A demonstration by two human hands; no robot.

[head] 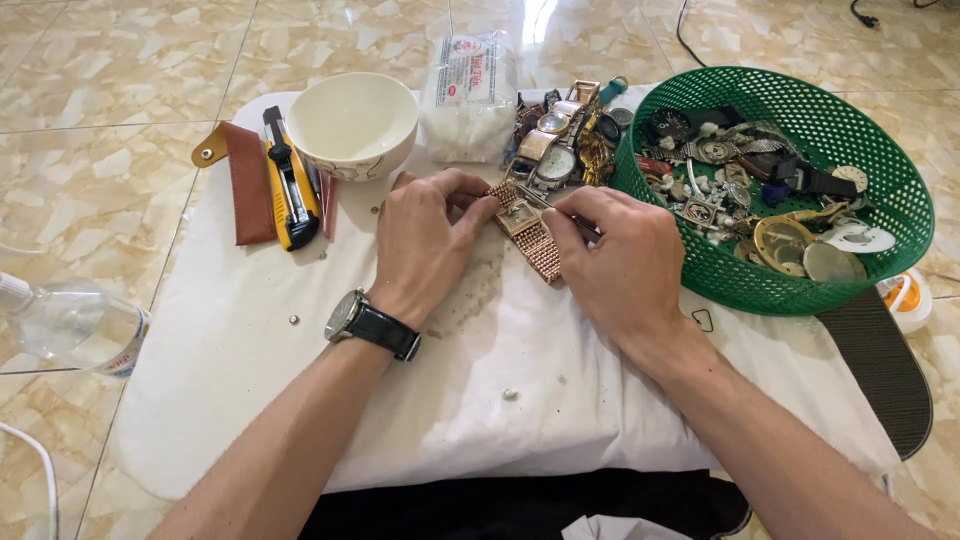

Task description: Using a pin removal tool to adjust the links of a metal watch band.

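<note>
Gold mesh-band watch point(528, 226) lies flat on white cloth point(300, 400), between both hands. Left hand point(425, 245) fingers pinched on its upper end. Right hand point(620, 260) closed on thin metal tool point(555, 207), tip at case. Watch pile point(560, 135) just beyond hands; white bowl point(352, 125) beyond left hand; green basket point(800, 290) beside right hand.

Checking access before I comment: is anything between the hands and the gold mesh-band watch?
No. The left hand grips the gold mesh-band watch directly, and the right hand works a thin tool against it.
</note>
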